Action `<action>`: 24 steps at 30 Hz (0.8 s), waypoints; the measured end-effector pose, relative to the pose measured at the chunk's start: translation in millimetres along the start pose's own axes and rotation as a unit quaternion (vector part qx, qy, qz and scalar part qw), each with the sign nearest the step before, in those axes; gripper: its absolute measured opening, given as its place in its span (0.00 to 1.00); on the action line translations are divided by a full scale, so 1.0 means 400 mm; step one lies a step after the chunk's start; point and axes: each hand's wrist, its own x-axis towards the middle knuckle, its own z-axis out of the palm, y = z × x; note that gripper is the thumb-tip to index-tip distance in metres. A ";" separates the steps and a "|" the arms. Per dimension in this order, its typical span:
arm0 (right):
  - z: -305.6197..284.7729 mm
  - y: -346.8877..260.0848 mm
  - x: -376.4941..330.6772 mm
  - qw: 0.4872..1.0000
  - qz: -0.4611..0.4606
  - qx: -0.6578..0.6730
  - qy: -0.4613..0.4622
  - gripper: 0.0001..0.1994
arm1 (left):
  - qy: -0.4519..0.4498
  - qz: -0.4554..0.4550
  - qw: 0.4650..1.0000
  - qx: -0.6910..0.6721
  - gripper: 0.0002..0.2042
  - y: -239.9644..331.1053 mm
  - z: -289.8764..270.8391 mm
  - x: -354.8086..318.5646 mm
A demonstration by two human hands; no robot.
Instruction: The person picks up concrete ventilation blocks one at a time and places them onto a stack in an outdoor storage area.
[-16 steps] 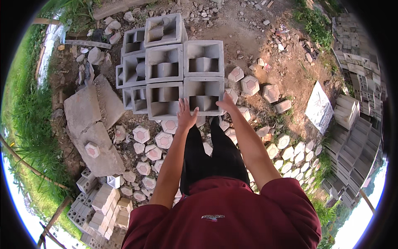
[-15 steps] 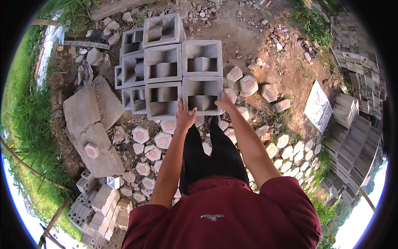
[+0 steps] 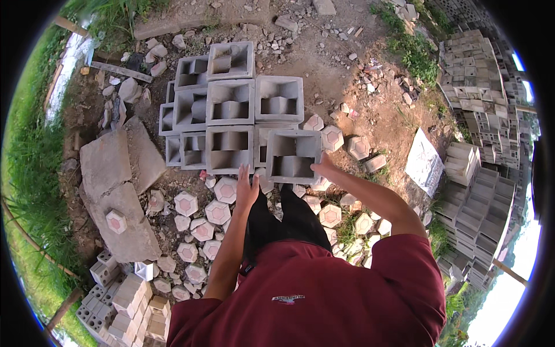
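Observation:
A grey hollow concrete block (image 3: 293,134) sits out of line at the near right corner of the block stack (image 3: 230,126), overlapping the lower block behind it. My right hand (image 3: 325,166) is closed on its right wall near the lower corner. To its left, my left hand (image 3: 247,188) has its fingers stretched out. It is beside the near edge of the neighbouring block, apart from the shifted block's left wall; whether it touches the stack I cannot tell. Several more hollow blocks make up the stack, their open cells facing up.
Hexagonal pavers (image 3: 217,212) lie scattered around my legs and to the right. Broken concrete slabs (image 3: 106,162) lie at the left, smaller blocks (image 3: 130,298) at the lower left. Tall stacks of blocks (image 3: 475,202) line the right side, near a white sheet (image 3: 425,162).
The near right block has moved out of its row, rightward and toward me, uncovering part of a lower block. My right hand went with it; my left hand now sits apart from it.

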 end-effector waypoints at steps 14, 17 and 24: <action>-0.329 0.042 -0.809 0.924 0.164 0.330 0.108 0.18 | -0.518 -0.288 0.633 -0.498 0.22 0.493 0.273 -0.036; -0.341 0.112 -0.837 0.927 0.112 0.264 0.241 0.21 | -0.597 -0.197 0.584 -0.513 0.22 0.611 0.314 0.006; -0.470 0.159 -1.164 0.825 0.009 0.386 0.412 0.35 | -0.608 -0.104 0.615 -0.491 0.20 0.941 0.447 -0.093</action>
